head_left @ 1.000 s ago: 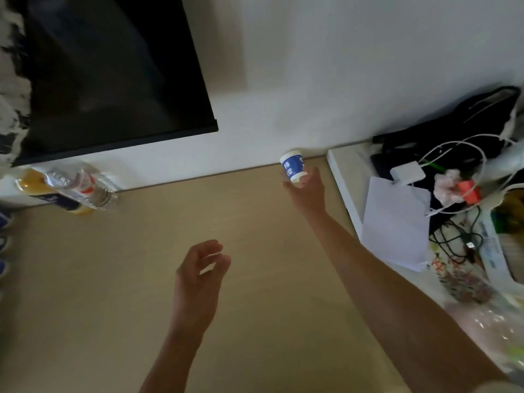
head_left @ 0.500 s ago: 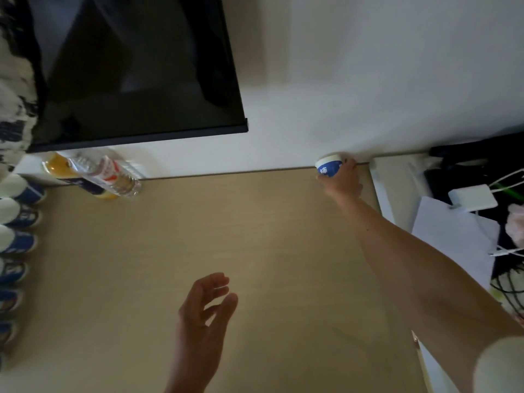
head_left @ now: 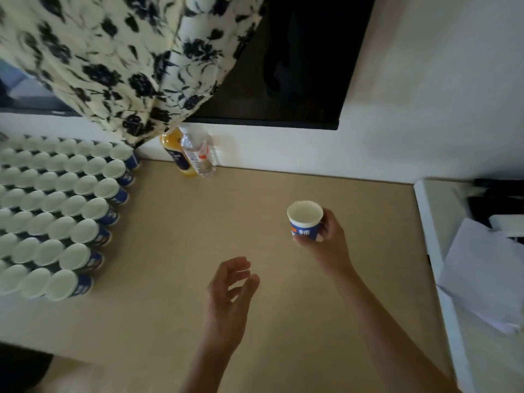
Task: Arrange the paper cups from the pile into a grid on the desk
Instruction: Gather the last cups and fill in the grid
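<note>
Paper cup [head_left: 304, 221] sits upright, gripped by the right hand [head_left: 326, 239] at centre right. Left hand [head_left: 226, 296] hovers loose, empty, below centre; cup grid [head_left: 56, 211] fills the left edge

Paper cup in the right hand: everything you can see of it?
The small blue-and-white paper cup has a white inside, a rolled white rim and a blue wall with white characters and an orange mark. It looks empty, roughly upright, mouth up. The right hand grips its lower wall, fingers hiding the base. It is over the tan wooden desk, well right of the grid of matching cups.
</note>
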The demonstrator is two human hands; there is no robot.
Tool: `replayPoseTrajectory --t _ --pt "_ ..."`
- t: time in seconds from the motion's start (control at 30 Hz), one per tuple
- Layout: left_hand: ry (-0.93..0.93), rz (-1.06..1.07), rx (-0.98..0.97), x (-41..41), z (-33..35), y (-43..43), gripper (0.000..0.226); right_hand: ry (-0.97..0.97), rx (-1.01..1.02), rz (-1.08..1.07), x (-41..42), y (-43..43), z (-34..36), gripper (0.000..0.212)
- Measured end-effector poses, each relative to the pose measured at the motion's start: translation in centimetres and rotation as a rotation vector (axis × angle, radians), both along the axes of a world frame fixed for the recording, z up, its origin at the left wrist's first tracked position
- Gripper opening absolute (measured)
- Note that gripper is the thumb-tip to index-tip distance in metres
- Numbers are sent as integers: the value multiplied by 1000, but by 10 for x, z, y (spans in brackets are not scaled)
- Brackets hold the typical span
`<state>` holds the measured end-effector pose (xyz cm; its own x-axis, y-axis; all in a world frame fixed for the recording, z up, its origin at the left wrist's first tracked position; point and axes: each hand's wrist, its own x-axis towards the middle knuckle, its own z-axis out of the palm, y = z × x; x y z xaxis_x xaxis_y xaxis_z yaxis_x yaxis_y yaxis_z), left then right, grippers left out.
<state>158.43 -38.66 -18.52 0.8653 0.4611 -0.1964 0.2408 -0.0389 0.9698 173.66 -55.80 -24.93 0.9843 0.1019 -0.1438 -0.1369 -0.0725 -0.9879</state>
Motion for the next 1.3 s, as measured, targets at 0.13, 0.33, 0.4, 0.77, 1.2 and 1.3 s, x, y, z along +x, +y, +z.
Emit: replayPoseTrajectory --t 0.13,0.33,0.4,0.77,1.2,1.3 --pt "-30 60 29 -48 22 43 34 -88 18 159 -77 57 38 66" --pt "-89 134 75 -128 52 116 47 -196 46 359 -181 161 91 71" --pt "-111 134 104 -156 59 142 45 -228 57 409 -212 199 101 69" --pt "-158 354 161 -273 82 279 52 -239 41 615 -325 365 125 64" --pt "-119 499 313 -276 74 481 57 -231 122 770 -325 580 115 64" --pt "-115 508 299 -274 80 528 57 -217 148 804 -321 624 121 68"
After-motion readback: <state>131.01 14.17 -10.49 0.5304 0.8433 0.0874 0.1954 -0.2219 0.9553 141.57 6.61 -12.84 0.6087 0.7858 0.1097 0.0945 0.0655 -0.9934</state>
